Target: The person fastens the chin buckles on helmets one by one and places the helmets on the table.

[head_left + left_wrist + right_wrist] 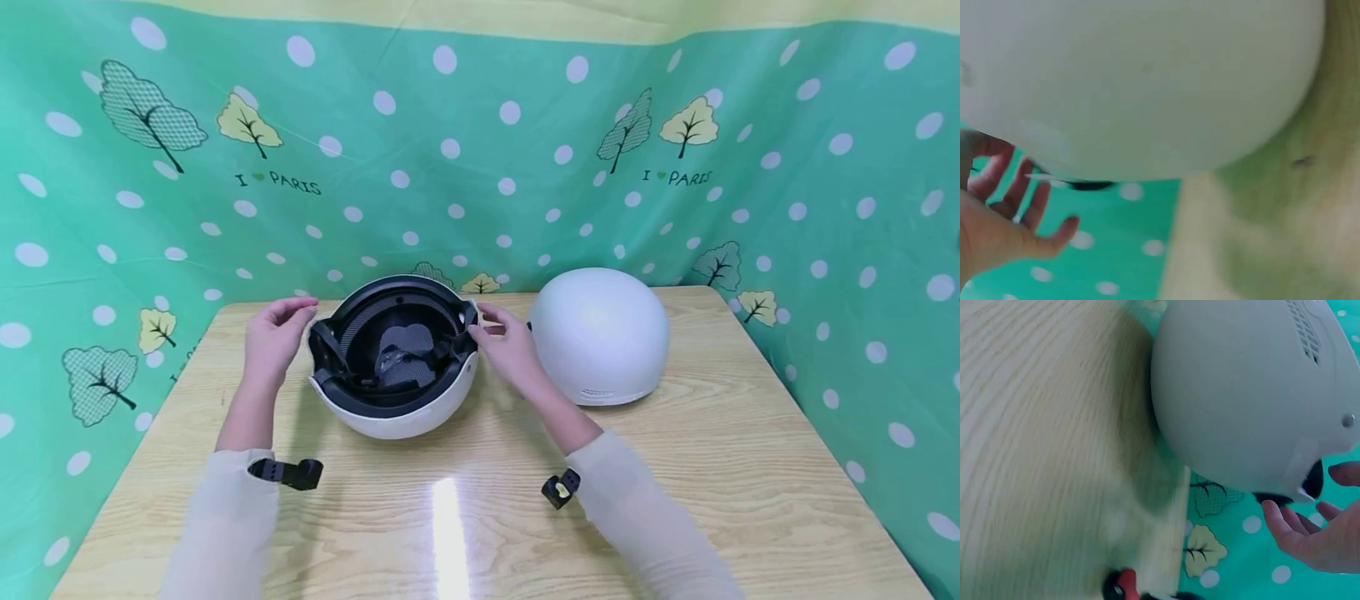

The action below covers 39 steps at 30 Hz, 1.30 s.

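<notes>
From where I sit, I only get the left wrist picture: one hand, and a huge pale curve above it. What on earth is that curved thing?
Observer: In the head view it's a white helmet, upside down, with its black lining showing.
Operator: Ah! So where's the person's other hand?
Observer: The right hand is at the opposite side of that helmet, its fingertips right by the edge. I can't tell whether it grips anything there.
Operator: And is there anything else nearby?
Observer: Yes, a second helmet, also white, sits dome up to the right of the first.
</notes>
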Each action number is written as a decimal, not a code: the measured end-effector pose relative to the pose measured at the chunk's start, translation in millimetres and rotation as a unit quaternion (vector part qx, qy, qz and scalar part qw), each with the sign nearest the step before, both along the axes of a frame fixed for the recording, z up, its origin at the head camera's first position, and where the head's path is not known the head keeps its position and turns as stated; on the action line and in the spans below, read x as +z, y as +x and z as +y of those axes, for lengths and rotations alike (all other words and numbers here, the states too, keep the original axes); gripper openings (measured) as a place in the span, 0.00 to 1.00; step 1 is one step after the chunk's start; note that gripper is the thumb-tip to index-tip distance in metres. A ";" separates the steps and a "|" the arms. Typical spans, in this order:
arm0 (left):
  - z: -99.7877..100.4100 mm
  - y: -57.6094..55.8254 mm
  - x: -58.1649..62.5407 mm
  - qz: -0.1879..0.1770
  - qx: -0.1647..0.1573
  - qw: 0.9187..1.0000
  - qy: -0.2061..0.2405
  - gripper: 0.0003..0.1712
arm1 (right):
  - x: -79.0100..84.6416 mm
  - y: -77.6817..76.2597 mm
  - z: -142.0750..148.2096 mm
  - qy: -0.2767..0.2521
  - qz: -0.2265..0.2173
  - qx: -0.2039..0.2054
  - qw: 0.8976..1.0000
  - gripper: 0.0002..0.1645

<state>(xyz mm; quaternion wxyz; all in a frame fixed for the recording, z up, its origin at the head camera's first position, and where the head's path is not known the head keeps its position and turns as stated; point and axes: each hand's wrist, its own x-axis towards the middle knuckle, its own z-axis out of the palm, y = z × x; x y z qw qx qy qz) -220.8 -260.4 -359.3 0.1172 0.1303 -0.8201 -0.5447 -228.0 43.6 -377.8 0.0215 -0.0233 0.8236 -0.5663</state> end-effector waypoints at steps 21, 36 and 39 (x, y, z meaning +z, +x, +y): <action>178.7 45.9 74.2 0.016 -0.267 0.963 0.016 0.24 | 44.7 3.9 181.2 0.053 -0.022 -0.147 0.987 0.31; 282.9 -6.0 -36.1 -0.158 -0.183 0.966 0.094 0.36 | 5.8 -11.2 235.8 0.055 -0.141 -0.082 0.985 0.50; 287.9 -14.9 -51.8 -0.165 -0.150 0.967 0.122 0.39 | -2.5 -14.5 241.5 0.029 -0.166 -0.065 0.984 0.54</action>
